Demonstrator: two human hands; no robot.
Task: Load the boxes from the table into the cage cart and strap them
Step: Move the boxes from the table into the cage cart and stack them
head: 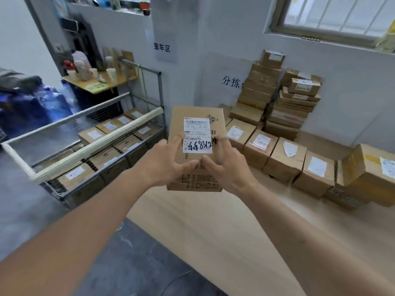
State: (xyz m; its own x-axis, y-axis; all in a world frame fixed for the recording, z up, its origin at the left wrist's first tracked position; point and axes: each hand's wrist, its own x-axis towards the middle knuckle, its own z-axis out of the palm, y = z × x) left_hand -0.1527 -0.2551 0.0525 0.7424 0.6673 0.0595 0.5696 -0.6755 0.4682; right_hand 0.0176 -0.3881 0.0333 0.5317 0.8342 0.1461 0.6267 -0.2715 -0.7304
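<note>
The box (195,150) is up in the air between your two hands, held out in front of you over the near edge of the table (213,231), label side up with black handwriting across the bottom of the white label (197,135). Your left hand (168,161) grips its left side, thumb curled over the top near the label's lower corner and the other fingers hidden below the box; your right hand (224,163) grips the right side the same way, thumb laid over the top, and something thin and dark, perhaps a marker, shows by its fingers at the label's edge, too small to be sure.

To the right, a row of labelled boxes (277,154) waits on the table, with taller stacks (277,97) behind them against the wall. To the left, just beside the table, stands the cage cart (89,146), already holding labelled boxes packed side by side below its top rail.

You appear to be mid-transfer: one box lifted, not yet placed. The next move calls for swinging it left, clearing the cart's rail, and lowering it onto the layer already inside, label kept up. Many boxes remain on the table, so strapping looks a long way off.
</note>
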